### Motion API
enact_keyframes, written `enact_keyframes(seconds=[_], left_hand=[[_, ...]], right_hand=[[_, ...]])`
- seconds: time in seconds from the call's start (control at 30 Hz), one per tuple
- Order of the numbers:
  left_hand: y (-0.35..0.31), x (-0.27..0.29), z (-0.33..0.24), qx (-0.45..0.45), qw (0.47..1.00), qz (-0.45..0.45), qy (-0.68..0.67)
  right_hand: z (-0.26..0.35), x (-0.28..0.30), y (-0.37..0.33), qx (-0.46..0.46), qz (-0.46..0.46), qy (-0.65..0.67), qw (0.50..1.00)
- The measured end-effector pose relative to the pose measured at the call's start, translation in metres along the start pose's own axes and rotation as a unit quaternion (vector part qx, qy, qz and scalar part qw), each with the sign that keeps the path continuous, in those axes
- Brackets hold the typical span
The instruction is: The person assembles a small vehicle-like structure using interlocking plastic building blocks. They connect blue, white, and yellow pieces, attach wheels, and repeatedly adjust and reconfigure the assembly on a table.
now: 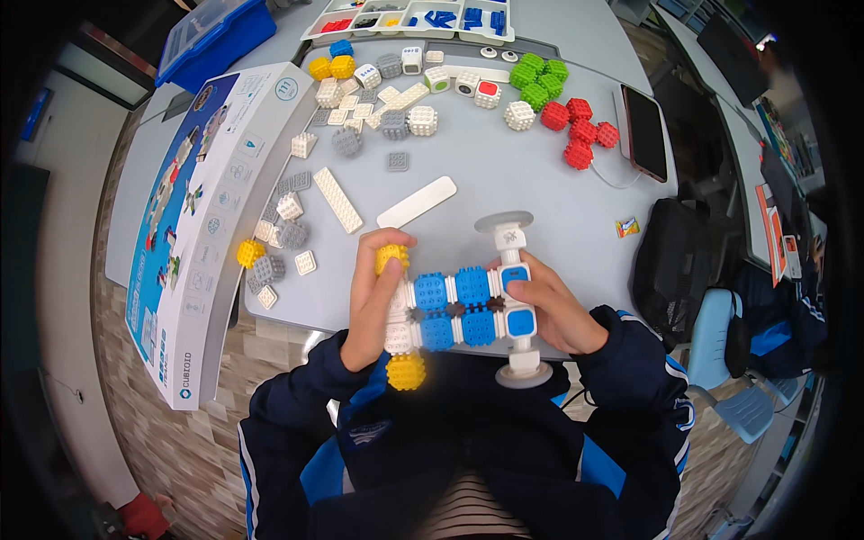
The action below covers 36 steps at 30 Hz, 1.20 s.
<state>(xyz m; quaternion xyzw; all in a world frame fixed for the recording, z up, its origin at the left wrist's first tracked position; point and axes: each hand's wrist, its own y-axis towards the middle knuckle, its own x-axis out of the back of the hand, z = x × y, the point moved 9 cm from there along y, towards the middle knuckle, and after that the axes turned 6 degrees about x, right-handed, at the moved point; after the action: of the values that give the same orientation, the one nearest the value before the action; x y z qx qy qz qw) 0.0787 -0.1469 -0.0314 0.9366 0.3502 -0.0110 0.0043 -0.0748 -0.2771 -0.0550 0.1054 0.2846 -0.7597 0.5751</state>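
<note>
Over the near edge of the table I hold a toy vehicle built of blocks point(472, 285) with both hands. Its middle has blue blocks, with white blocks on either side. Yellow knobbed blocks point(406, 371) form the two corners at its left end, and grey discs like wheels point(524, 375) stick out at its right end. My left hand point(364, 301) is closed round the left end, the thumb on the far yellow block point(392, 258). My right hand point(558, 310) grips the white and blue blocks by the discs, its thumb on top; its other fingers are mostly hidden.
Beyond the model lie a smooth white bar point(418, 202) and a studded white strip point(337, 200). Green blocks point(535, 93), red blocks point(579, 135) and a phone point(644, 135) are at the far right. A large box point(211, 216) stands left; a black bag point(670, 270) lies right.
</note>
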Motion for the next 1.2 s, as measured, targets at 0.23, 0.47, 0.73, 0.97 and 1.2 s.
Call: enact_keyframes(seconds=[0.23,0.47,0.73,0.97,1.2], left_hand=[[-0.016,-0.001,0.008,0.091,0.986,-0.033,-0.132],[-0.041,-0.012,-0.019,0.056,0.998,-0.021,-0.009],[-0.037,-0.010,-0.040,0.046,0.999,0.010,0.016],[-0.002,-0.006,-0.034,0.030,0.999,-0.019,-0.033],[0.034,-0.001,-0.003,0.059,0.980,-0.052,-0.185]], right_hand=[[-0.029,-0.017,-0.007,-0.048,-0.023,0.117,0.992],[-0.030,-0.020,-0.027,-0.037,-0.089,0.053,0.994],[-0.020,-0.031,-0.032,-0.014,-0.094,0.076,0.993],[0.001,-0.016,0.013,-0.049,-0.059,0.106,0.991],[0.045,0.017,0.060,-0.044,0.000,0.047,0.998]])
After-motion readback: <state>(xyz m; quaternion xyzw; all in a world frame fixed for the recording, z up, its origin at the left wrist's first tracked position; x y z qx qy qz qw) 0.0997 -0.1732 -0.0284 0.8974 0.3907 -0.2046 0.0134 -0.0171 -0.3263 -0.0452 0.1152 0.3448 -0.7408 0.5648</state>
